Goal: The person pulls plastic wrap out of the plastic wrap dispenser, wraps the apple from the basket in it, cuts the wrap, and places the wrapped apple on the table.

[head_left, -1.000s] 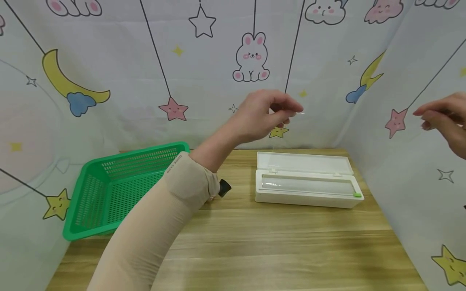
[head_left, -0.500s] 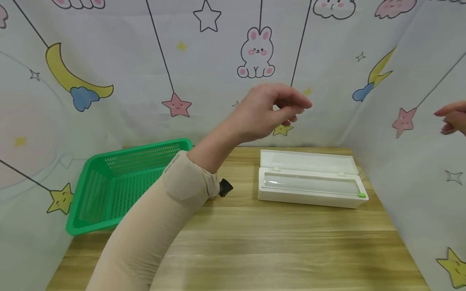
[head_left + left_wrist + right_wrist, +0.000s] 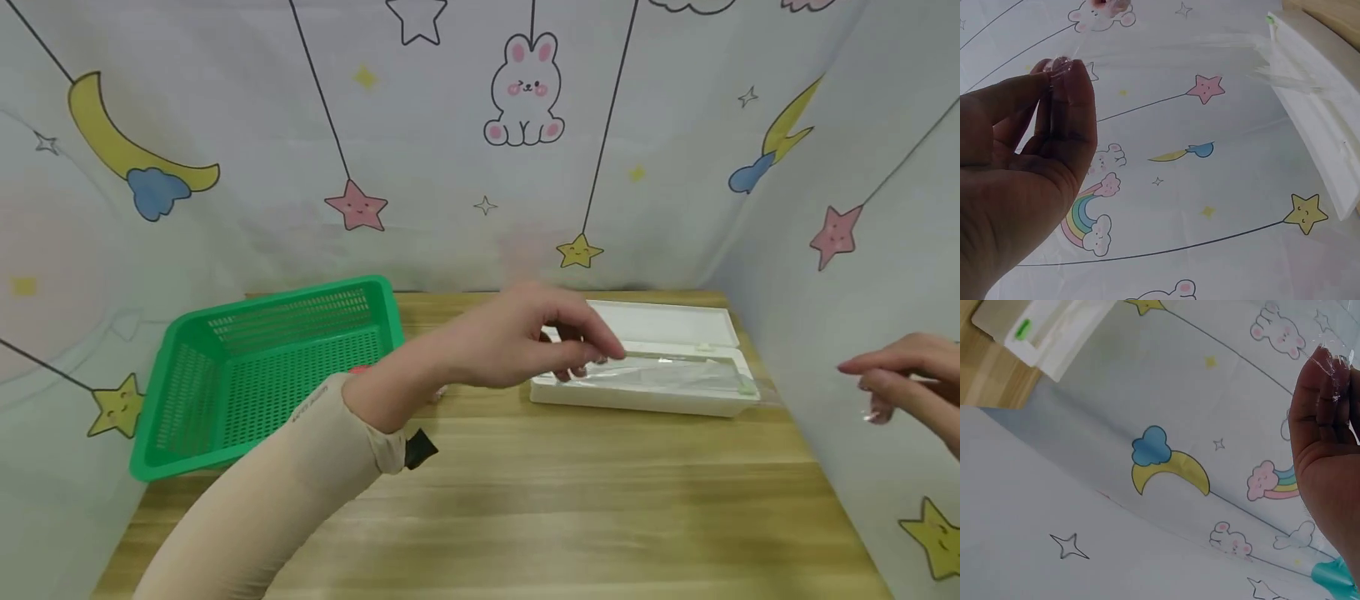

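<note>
Thin clear plastic wrap point(image 3: 660, 372) stretches between my two hands, faint and hard to make out. One edge of it is pinched between the thumb and fingers of my left hand point(image 3: 525, 337), which hangs in front of the cling film box point(image 3: 637, 402). My right hand point(image 3: 918, 379), at the far right, pinches the other side; bunched film shows at its fingertips point(image 3: 1325, 356) in the right wrist view. The white box stands on the table with its lid raised and a small green slider at its right end. My left hand hides part of the box.
A green plastic basket point(image 3: 172, 400) stands at the left of the wooden table point(image 3: 562, 508). Something red point(image 3: 360, 368) shows beside it, mostly hidden behind my left forearm. Patterned white cloth point(image 3: 435, 150) walls off the back and sides.
Both hands have come down from in front of the back cloth, the left to the box's level. The film has come down with them. The box and basket stay in place.
</note>
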The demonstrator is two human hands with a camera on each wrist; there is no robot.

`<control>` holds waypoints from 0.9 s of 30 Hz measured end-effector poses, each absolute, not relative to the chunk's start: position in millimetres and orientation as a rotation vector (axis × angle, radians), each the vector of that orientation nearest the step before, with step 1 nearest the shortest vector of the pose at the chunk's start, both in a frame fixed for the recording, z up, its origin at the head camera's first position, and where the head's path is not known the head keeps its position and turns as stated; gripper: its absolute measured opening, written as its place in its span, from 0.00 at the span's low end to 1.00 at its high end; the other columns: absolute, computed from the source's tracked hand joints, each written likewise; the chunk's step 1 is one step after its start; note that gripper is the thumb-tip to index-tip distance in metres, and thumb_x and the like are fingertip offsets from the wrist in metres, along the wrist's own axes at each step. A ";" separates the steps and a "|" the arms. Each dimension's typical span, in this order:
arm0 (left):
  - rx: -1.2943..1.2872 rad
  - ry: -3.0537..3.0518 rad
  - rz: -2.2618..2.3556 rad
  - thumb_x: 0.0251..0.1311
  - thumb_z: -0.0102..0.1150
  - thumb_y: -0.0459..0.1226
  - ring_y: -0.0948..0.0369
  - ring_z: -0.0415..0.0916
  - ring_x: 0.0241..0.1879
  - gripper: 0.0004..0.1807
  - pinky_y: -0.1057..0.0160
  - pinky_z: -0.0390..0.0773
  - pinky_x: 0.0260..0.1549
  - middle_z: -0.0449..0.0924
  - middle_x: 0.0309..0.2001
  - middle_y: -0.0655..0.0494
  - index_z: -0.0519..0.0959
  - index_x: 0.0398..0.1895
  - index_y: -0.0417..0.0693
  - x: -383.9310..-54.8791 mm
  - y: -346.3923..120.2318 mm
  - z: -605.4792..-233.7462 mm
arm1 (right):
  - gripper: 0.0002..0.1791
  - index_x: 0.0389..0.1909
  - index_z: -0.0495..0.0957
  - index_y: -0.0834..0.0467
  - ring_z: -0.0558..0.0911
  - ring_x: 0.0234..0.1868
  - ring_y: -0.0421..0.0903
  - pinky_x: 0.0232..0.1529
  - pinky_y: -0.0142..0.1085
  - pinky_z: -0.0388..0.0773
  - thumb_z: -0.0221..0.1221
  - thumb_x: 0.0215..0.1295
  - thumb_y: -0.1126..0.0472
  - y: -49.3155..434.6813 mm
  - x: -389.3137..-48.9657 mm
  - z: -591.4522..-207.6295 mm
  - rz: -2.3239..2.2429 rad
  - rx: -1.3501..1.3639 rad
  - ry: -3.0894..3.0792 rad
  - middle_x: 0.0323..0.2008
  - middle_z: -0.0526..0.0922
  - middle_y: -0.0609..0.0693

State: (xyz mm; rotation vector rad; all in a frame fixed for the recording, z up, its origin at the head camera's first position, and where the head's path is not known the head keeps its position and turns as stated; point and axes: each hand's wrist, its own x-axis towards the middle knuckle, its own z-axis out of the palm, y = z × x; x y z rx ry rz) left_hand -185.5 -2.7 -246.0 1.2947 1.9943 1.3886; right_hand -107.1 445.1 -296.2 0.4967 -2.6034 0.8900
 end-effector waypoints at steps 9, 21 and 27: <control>1.339 1.813 1.152 0.76 0.60 0.29 0.71 0.83 0.40 0.11 0.67 0.87 0.44 0.87 0.47 0.57 0.87 0.55 0.41 -154.7 -0.6 -283.8 | 0.23 0.48 0.86 0.60 0.71 0.23 0.34 0.20 0.27 0.68 0.56 0.66 0.88 434.3 -68.2 -329.2 0.886 0.617 -2.677 0.30 0.75 0.38; 1.438 1.680 0.895 0.76 0.60 0.28 0.79 0.81 0.39 0.10 0.75 0.83 0.45 0.89 0.46 0.58 0.89 0.51 0.42 -139.8 13.1 -329.8 | 0.27 0.55 0.85 0.53 0.75 0.22 0.36 0.18 0.28 0.74 0.57 0.68 0.85 434.0 -41.2 -381.6 1.285 0.813 -2.852 0.35 0.79 0.38; 1.466 1.690 0.785 0.76 0.61 0.30 0.83 0.77 0.39 0.09 0.80 0.79 0.46 0.87 0.43 0.65 0.89 0.50 0.46 -130.2 16.8 -347.6 | 0.25 0.56 0.85 0.52 0.76 0.20 0.36 0.18 0.30 0.76 0.57 0.71 0.82 433.6 -29.3 -409.5 1.437 0.840 -2.917 0.34 0.80 0.37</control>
